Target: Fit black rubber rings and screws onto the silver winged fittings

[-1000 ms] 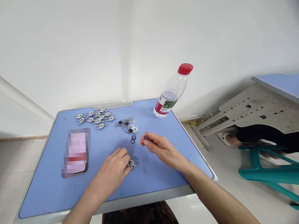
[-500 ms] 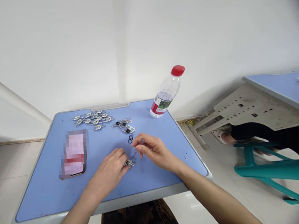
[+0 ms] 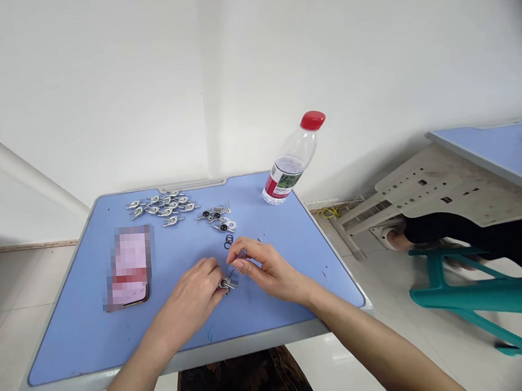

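From where I stand, 12 o'clock is the wall [image 3: 151, 96] side. The person's left hand [image 3: 198, 283] pinches a small metal part [image 3: 224, 285] at its fingertips, at 3 o'clock, over the table [image 3: 133, 348]; the part's pins [image 3: 233, 286] point to 3 o'clock. The right hand [image 3: 260, 267] pinches a small screwdriver [image 3: 233, 272] by its purple handle [image 3: 242, 253], thumb against fingers. The screwdriver's long axis runs from 1 o'clock at the handle to 7 o'clock at the tip, so the metal part lies at 7 o'clock from this pinch. The left hand is nearer, being in contact with the metal part; whether the tip touches it cannot be told. Black rings [image 3: 229, 241] lie near, at 12 o'clock from the metal part.
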Available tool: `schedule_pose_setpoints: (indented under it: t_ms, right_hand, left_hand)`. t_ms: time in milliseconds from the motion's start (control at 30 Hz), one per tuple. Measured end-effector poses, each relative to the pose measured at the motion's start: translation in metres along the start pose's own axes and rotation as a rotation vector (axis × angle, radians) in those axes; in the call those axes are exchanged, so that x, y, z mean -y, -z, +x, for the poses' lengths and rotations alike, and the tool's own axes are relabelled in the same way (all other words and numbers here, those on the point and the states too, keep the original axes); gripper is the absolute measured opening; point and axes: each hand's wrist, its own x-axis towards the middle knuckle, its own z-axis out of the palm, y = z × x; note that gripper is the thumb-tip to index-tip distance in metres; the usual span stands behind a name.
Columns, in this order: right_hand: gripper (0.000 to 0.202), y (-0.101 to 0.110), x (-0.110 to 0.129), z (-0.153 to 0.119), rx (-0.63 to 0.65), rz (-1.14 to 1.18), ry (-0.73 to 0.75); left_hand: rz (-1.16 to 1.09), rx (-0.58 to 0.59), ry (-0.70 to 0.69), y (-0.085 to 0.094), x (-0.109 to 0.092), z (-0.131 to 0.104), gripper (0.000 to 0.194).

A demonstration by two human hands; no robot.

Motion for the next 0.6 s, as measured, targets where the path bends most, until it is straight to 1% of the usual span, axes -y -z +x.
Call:
schedule_pose_setpoints:
  t_ms: [267, 400, 433, 533, 600]
  right_hand:
    - [0.017, -0.0012, 0.0008, 0.0004, 0.027, -0.044, 0.034]
    - [0.012, -0.0029, 0.0008, -0.0003, 0.024, -0.044, 0.070]
    - [0.013, -0.0037, 0.0005, -0.0004, 0.013, -0.045, 0.087]
    - [0.022, -0.0061, -0.0008, -0.0007, -0.014, -0.084, 0.178]
    - [0.023, -0.0063, -0.0012, -0.0008, -0.005, -0.128, 0.252]
  left_hand:
    - [0.011, -0.003, -0.001, -0.0006, -0.0001, 0.0001, 0.011]
    - [0.004, 0.000, -0.006, -0.0004, 0.0006, 0.0006, 0.014]
    - [-0.001, 0.000, -0.010, -0.0003, 0.0008, 0.0007, 0.014]
    - [-0.020, -0.003, -0.016, -0.0004, 0.0013, 0.0009, 0.016]
    - [-0.030, -0.013, -0.016, -0.0005, 0.0013, 0.0008, 0.018]
